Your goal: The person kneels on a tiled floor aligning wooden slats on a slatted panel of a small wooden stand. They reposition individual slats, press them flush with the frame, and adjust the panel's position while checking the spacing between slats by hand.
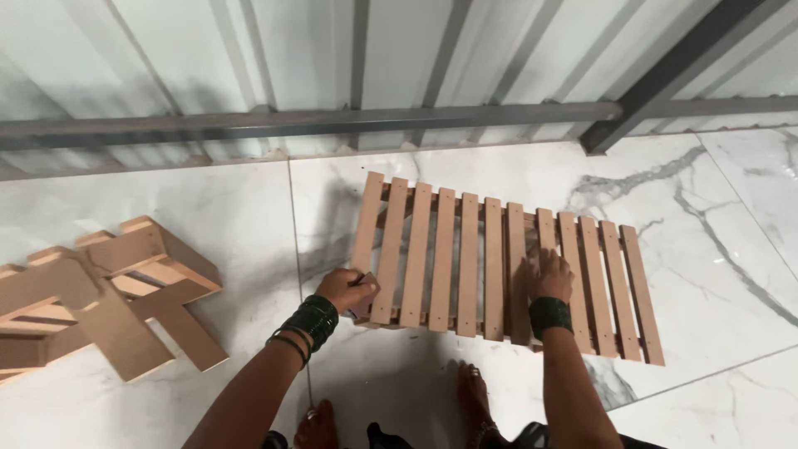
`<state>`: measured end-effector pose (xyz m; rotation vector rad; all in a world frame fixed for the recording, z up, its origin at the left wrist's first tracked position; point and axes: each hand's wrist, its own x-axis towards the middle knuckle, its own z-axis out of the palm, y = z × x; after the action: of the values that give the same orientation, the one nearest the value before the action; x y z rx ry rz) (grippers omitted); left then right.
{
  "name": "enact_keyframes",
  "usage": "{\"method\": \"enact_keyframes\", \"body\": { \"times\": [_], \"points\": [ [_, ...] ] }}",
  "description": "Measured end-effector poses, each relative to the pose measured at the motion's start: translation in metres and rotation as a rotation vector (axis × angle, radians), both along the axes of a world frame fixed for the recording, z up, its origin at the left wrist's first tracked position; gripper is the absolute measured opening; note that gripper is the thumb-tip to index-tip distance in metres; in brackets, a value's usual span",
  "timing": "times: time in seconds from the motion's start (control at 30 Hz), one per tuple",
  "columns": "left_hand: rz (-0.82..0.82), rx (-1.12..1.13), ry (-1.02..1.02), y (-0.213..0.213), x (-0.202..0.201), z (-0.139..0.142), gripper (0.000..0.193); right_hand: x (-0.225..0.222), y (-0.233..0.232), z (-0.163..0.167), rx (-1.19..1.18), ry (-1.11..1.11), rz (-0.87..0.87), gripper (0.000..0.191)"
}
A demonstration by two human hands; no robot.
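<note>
Two bare hands, both reaching down from the bottom edge onto a slatted wooden panel point(507, 270) lying flat on the marble floor point(208, 224).

Head view: left hand point(347, 289) at the panel's near left corner, knuckles up, grip curled tight around a small dark object, too small to identify, pressed against the outermost slat. Stack of dark green bangles point(309, 324) around that wrist. Right hand point(549, 276) laid palm down on the slats right of centre, fingers spread and flat, grip wide and holding nothing. Similar dark bangles on that wrist.

Panel of thin, smooth, pale brown slats, parallel and evenly gapped, fixed over cross rails beneath. Floor glossy white with grey veins. Second piece of the same brown wood point(100, 295), angular and jointed, lying well apart at left. Bare feet point(391, 416) near the bottom edge. Grey metal rail point(332, 120) along corrugated sheet wall behind.
</note>
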<state>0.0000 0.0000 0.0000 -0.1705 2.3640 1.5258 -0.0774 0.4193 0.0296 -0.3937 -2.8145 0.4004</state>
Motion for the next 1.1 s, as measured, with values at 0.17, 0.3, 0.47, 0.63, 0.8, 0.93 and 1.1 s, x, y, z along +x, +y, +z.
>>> {"method": "enact_keyframes", "body": {
  "times": [0.17, 0.3, 0.47, 0.63, 0.8, 0.93, 1.1],
  "points": [
    [0.051, -0.049, -0.072, 0.003, 0.004, -0.003, 0.044, -0.004, 0.007, -0.004, 0.105, -0.049, -0.008, 0.044],
    [0.071, -0.024, -0.101, 0.008, 0.005, -0.003, 0.045, -0.004, 0.006, -0.008, -0.057, -0.113, -0.102, 0.053],
    [-0.022, 0.071, -0.053, 0.008, 0.004, -0.009, 0.040, 0.000, 0.011, -0.013, -0.143, -0.122, -0.100, 0.059],
    [0.014, 0.259, -0.116, 0.005, 0.007, -0.017, 0.034, 0.004, 0.019, -0.016, -0.159, -0.095, -0.107, 0.057],
    [0.056, -0.118, 0.188, 0.023, 0.020, -0.023, 0.041, 0.010, 0.024, -0.018, -0.127, -0.120, -0.113, 0.044],
    [0.178, -0.096, 0.058, 0.041, 0.018, -0.019, 0.040, 0.016, 0.026, -0.018, -0.121, -0.034, -0.125, 0.041],
    [0.222, -0.321, 0.135, 0.042, 0.019, -0.011, 0.048, 0.024, 0.024, -0.015, -0.265, -0.082, -0.117, 0.035]
  ]
}}
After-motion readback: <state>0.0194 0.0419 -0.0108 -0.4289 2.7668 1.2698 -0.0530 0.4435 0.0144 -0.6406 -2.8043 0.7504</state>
